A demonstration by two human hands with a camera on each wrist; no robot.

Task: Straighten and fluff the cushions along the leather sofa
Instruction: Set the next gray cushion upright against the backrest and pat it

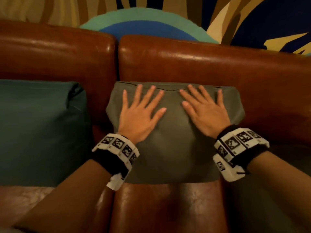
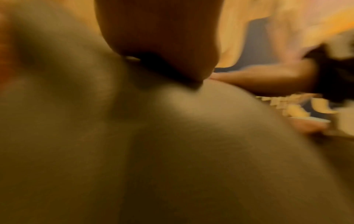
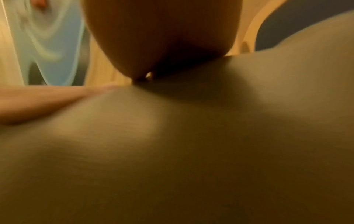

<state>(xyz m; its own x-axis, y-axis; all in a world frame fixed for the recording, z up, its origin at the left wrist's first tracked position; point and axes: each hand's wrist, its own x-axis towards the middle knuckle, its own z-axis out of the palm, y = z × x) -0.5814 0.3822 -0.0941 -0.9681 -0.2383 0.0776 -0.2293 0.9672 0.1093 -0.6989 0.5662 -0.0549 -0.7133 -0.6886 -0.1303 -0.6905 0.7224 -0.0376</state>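
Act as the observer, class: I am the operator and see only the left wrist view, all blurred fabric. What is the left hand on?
Observer: The left hand lies flat, fingers spread, on the grey-green cushion.
Operator: And the right hand?
Observer: The right hand presses the same cushion, fingers spread.
Operator: Any other cushion?
Observer: A teal cushion sits to its left, against the leather sofa back.

wall mural (image 1: 148, 22): teal, blue, tan, navy shapes | light: dim, warm
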